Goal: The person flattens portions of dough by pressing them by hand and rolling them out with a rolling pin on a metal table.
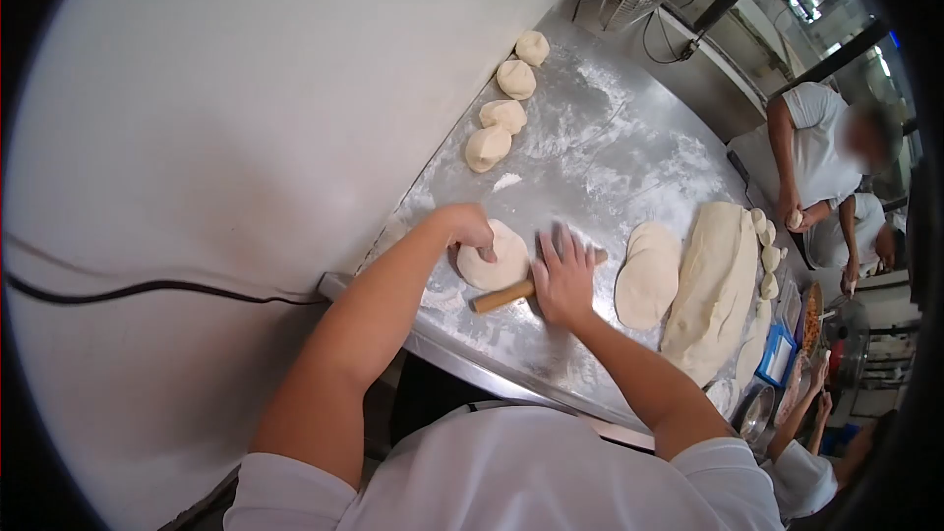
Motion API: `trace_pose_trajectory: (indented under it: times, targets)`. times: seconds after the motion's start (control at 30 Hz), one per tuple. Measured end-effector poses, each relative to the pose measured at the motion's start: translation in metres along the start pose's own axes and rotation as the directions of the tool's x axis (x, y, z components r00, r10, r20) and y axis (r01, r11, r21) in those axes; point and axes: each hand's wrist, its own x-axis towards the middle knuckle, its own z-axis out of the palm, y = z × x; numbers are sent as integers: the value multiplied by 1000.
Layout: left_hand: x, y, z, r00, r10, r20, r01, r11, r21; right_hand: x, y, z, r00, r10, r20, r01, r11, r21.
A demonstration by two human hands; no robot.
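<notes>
Your hands are apart: the left hand (pixel 470 226) touches the dough round (pixel 490 272), thumb on top, though whether it grips can't be told. Your right hand (pixel 563 283) lies open, fingers spread, over the pin (pixel 501 296), beside the round on the floured table (pixel 536 359).

Rolling pin (pixel 503 296) beside flattened dough (pixel 507 262)

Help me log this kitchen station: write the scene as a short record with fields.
Left hand: touching a flat dough round
Right hand: across a rolling pin, fingers spread
Dough balls: four, in a row near the wall
Beyond the right hand: overlapping flat dough pieces, then a long dough slab
Surface: metal table with white powder
Nearby: other people
</notes>
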Motion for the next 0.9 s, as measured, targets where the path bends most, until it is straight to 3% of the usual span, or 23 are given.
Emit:
trace_pose_trajectory:
  times: [0.07,0.2,0.27,0.37,0.43,0.5,0.6,0.7,0.8,0.9]
  targets:
    - [2,-2,3,999,39,12,-40,993,109,61,-13,7,997,71,-17,-72,996,-47]
    - [-23,20,-5,953,102,-285,21,917,397,137,-34,5,972,222,-80,-220,975,30]
    - [-14,16,-4,917,139,-373,6,933,361,149,-32,6,958,252,-138,-241,966,88]
    - [-2,2,-6,881,154,-448,-43,968,248,97,-20,10,970,225,-96,-198,953,230]
    - [18,-12,-4,892,145,-428,-114,989,97,19,-7,16,989,97,-115,-94,995,28]
    - [38,-30,3,931,123,-343,-175,977,-125,-48,15,20,991,-21,-136,22,1000,3]
    - [-13,1,2,993,48,-105,-40,997,72,-53,24,9,988,-111,-106,108,993,-36]
    - [-9,4,10,998,-16,-53,15,1000,-16,29,-3,5,1000,15,-26,-16,999,-45]
    - [-20,16,4,941,101,-322,15,940,340,113,-20,12,991,111,-73,-115,992,-53]
    - [-14,8,-3,899,92,-429,51,950,309,149,-27,13,967,219,-128,-213,975,59]
